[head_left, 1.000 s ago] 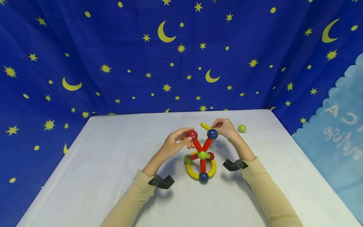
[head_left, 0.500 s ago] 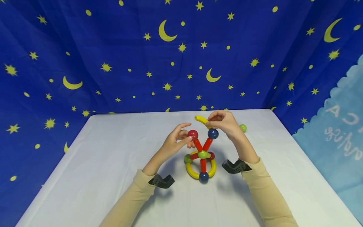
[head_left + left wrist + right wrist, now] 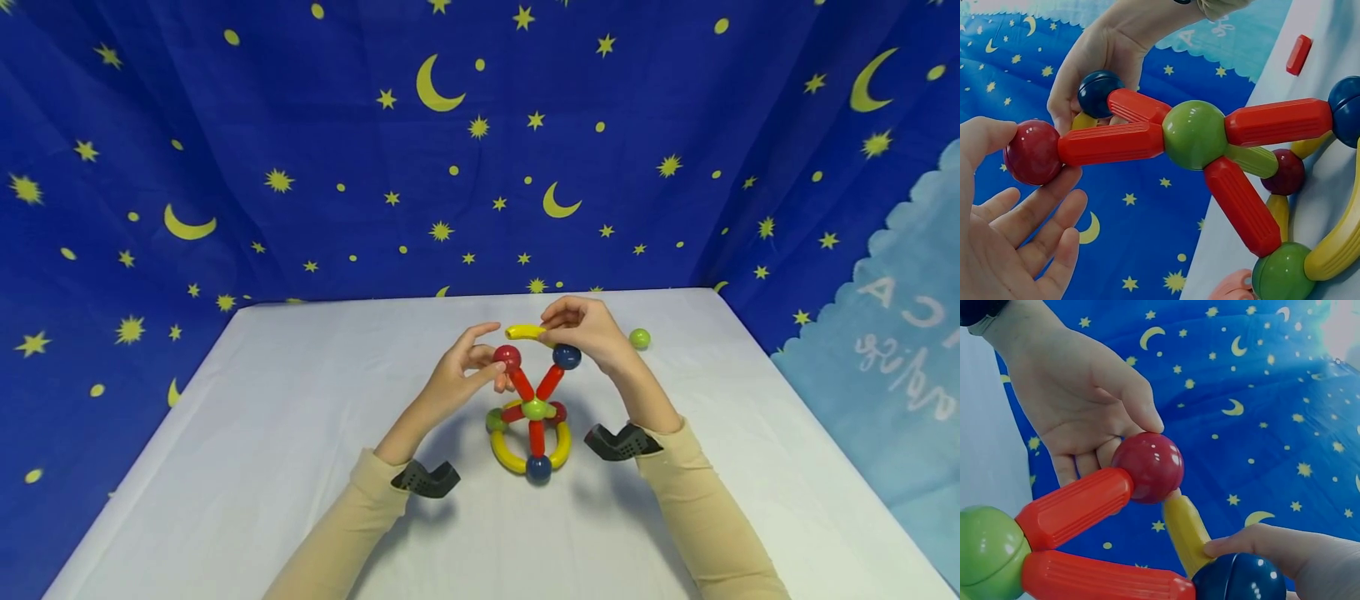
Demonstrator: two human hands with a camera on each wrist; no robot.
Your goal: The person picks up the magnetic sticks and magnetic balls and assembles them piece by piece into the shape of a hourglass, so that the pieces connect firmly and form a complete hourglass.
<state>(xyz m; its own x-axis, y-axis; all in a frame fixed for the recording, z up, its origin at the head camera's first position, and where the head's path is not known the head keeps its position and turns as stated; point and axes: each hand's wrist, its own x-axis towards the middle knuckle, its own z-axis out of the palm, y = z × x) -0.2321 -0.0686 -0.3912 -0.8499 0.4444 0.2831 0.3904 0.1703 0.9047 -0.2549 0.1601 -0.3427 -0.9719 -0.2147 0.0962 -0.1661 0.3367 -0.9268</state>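
A magnetic ball-and-stick structure stands on the table, with a green ball (image 3: 1195,135) at its centre and red rods running out from it. Two rods slant upward, one to a red ball (image 3: 507,358), the other to a blue ball (image 3: 567,357). My left hand (image 3: 455,372) pinches the red ball between thumb and a finger; its index finger is raised off it. My right hand (image 3: 592,332) pinches a curved yellow rod (image 3: 524,332), which lies behind the blue ball, its free end above the red ball. Whether the rod's other end touches the blue ball is hidden in the head view.
The structure's base is a ring of yellow curved rods (image 3: 510,457) and balls, including a front blue ball (image 3: 538,467). A loose green ball (image 3: 640,338) lies on the white table (image 3: 315,367) behind my right hand. A red stick (image 3: 1299,55) lies loose in the left wrist view.
My right hand has lifted the yellow rod, then swung it leftward and lower, toward level above the red ball. My left index finger has come off the red ball.
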